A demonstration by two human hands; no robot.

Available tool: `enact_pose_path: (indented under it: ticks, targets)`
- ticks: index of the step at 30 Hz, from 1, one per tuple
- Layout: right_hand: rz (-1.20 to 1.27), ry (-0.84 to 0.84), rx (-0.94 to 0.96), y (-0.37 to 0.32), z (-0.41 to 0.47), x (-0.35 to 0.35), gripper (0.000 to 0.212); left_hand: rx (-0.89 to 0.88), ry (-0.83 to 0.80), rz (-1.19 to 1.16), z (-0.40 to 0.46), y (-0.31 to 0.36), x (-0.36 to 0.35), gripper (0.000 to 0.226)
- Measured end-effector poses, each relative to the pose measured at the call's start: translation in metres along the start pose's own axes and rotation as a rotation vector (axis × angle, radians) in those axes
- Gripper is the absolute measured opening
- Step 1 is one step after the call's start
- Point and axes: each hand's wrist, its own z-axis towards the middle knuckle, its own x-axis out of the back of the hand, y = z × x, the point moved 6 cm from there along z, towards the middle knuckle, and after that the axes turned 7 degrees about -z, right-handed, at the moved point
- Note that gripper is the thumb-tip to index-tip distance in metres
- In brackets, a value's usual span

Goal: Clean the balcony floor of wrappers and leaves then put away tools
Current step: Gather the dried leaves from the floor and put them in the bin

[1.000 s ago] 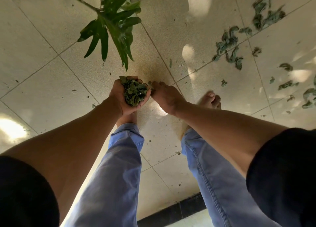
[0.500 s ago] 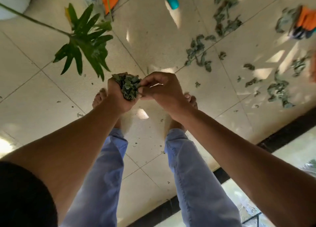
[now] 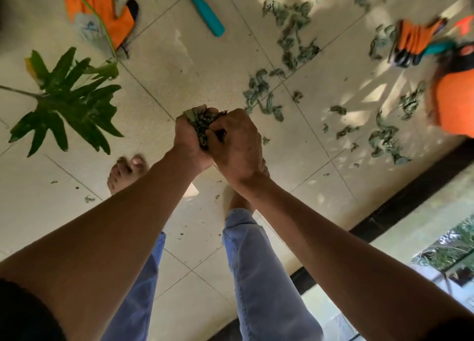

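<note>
The left hand (image 3: 188,141) is cupping a wad of leaves (image 3: 205,122), fingers curled round it, while the right hand (image 3: 234,143) is closing over the top, fingers bent and pressing on the wad, probably so nothing is spilling on the way to disposal. Beyond them, loose leaves (image 3: 292,40) are lying scattered over the tiles (image 3: 164,66). Farther off, a teal handle (image 3: 205,12) and orange gloves (image 3: 102,9) are waiting, likely for putting away last.
</note>
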Motion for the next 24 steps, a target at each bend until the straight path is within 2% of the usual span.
enact_pose_path:
  ticks: [5, 7, 11, 15, 20, 24]
  targets:
    - [0.162, 0.255, 0.105, 0.019, 0.004, 0.030, 0.021, 0.010, -0.069, -0.018, 0.028, -0.009, -0.018, 0.028]
    - [0.132, 0.278, 0.095, 0.042, 0.019, 0.039, 0.024, 0.044, -0.088, -0.016, 0.040, -0.011, -0.025, 0.021]
    - [-0.048, 0.162, -0.056, 0.115, 0.073, 0.028, 0.039, 0.112, -0.098, -0.131, 0.072, -0.014, -0.032, 0.022]
    - [-0.267, 0.111, -0.012, 0.169, 0.153, 0.021, 0.052, 0.147, -0.101, -0.166, 0.102, -0.017, -0.046, 0.018]
    - [-0.486, -0.071, 0.051, 0.182, 0.244, 0.016, 0.081, 0.126, -0.109, -0.135, 0.125, -0.013, -0.059, 0.013]
    - [-0.525, -0.222, 0.126, 0.177, 0.266, 0.002, 0.081, 0.108, -0.077, -0.121, 0.131, -0.010, -0.062, 0.020]
